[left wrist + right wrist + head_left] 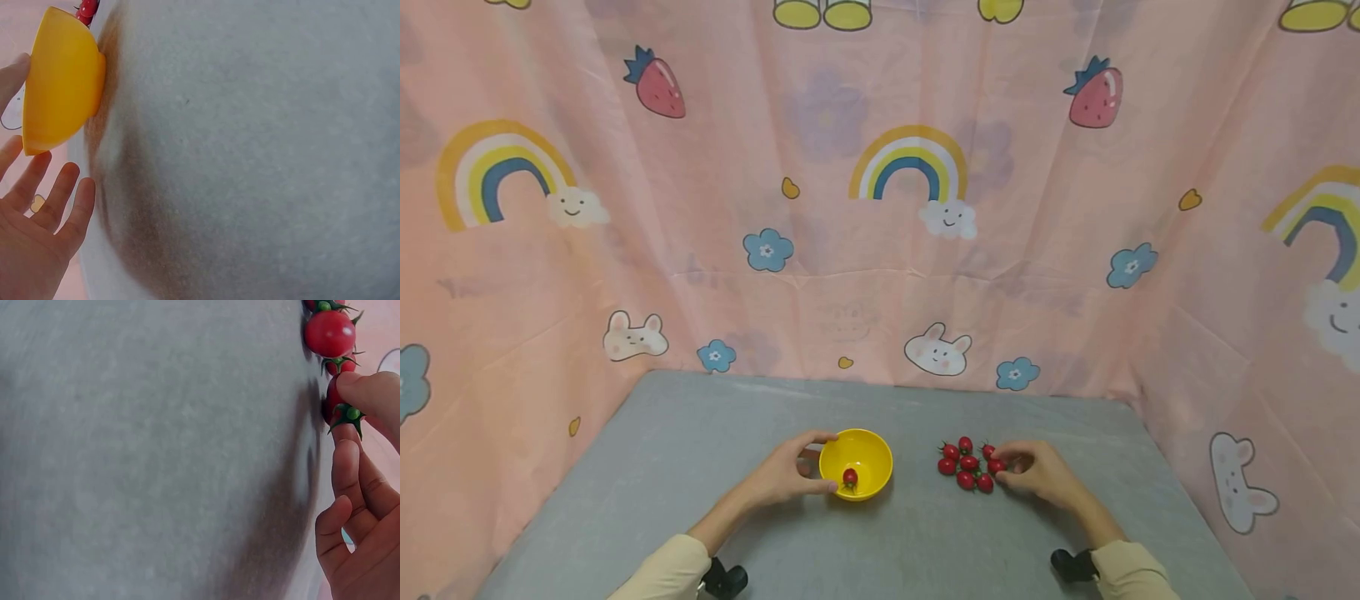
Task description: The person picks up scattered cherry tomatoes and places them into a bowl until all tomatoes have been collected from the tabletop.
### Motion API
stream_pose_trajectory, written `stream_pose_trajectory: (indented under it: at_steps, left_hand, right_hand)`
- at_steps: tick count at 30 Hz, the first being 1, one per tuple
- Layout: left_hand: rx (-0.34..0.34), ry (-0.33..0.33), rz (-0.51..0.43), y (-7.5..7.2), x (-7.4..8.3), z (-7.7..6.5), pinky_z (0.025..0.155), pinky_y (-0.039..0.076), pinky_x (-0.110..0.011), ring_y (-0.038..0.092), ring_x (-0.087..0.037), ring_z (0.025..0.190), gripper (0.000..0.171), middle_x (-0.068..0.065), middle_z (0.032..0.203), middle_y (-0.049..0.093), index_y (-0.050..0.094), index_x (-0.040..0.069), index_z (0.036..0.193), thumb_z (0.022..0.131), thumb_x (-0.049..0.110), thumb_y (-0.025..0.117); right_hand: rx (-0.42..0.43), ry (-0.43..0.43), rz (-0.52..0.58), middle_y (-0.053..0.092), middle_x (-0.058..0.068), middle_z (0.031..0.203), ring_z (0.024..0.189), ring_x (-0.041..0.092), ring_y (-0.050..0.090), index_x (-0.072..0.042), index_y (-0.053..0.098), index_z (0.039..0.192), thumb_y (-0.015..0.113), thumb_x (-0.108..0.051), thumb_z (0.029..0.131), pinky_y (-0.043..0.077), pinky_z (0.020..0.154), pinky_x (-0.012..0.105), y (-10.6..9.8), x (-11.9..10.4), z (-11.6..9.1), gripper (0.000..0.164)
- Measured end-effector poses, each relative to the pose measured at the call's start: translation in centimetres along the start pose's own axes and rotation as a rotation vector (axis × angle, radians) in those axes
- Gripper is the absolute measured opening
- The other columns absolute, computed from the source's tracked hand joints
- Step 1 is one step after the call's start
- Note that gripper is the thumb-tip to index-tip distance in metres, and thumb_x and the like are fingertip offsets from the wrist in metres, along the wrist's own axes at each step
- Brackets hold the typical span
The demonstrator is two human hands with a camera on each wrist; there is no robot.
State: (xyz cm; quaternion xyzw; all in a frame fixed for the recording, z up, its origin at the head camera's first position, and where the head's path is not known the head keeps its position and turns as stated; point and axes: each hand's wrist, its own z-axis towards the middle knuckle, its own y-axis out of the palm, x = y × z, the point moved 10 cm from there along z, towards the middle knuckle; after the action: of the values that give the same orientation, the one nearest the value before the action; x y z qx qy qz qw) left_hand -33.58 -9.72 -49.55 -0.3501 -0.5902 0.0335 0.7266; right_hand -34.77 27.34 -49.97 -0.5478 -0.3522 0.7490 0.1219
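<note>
A yellow bowl [872, 460] stands on the table with one red cherry tomato [850, 477] inside. My left hand [778, 477] holds the bowl from its left side, thumb at the near rim and fingers at the far rim. In the left wrist view the bowl [62, 81] lies between thumb and index finger, the other fingers spread apart. To the right is a group of several cherry tomatoes [965, 481] with green stalks. At its right edge my right hand [1043, 477] pinches one cherry tomato [333, 397] between thumb and fingers, close to the tabletop.
The grey table [910, 550] ends at the back against a pink patterned curtain [850, 292], which also runs along both sides. Black straps with cameras [1075, 566] sit on both wrists.
</note>
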Motion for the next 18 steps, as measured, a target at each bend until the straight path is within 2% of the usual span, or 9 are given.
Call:
stream_pose_trajectory:
  at_steps: [8, 13, 18]
  left_hand:
    - [0.001, -0.009, -0.014, -0.1, -0.4, -0.1, 0.093, 0.054, -0.042, 0.059, -0.029, 0.117, 0.068, -0.008, 0.141, 0.055, 0.055, 0.012, 0.142, 0.084, 0.030, 0.087]
    - [-0.001, -0.009, -0.022, -0.1, -0.4, -0.2, 0.094, 0.054, -0.042, 0.059, -0.029, 0.118, 0.069, -0.008, 0.141, 0.055, 0.055, 0.013, 0.142, 0.084, 0.031, 0.087]
    - [-0.001, 0.003, -0.018, -0.1, -0.3, -0.1, 0.094, 0.054, -0.041, 0.059, -0.031, 0.118, 0.068, -0.009, 0.142, 0.055, 0.055, 0.012, 0.142, 0.084, 0.030, 0.086]
  right_hand:
    - [0.021, -0.012, 0.039, 0.072, 0.005, 0.102, 0.079, 0.016, 0.061, -0.003, 0.074, 0.110, 0.081, -0.013, 0.088, 0.053, 0.069, 0.028, -0.7, 0.1, -0.3, 0.025]
    - [0.032, 0.012, 0.036, 0.072, 0.006, 0.105, 0.082, 0.016, 0.061, -0.002, 0.073, 0.113, 0.080, -0.014, 0.090, 0.053, 0.070, 0.027, -1.4, 0.1, -0.3, 0.027]
    - [0.050, -0.009, 0.064, 0.072, 0.008, 0.105, 0.081, 0.019, 0.061, -0.002, 0.073, 0.113, 0.079, -0.014, 0.090, 0.053, 0.066, 0.028, -2.0, -1.0, 0.1, 0.027]
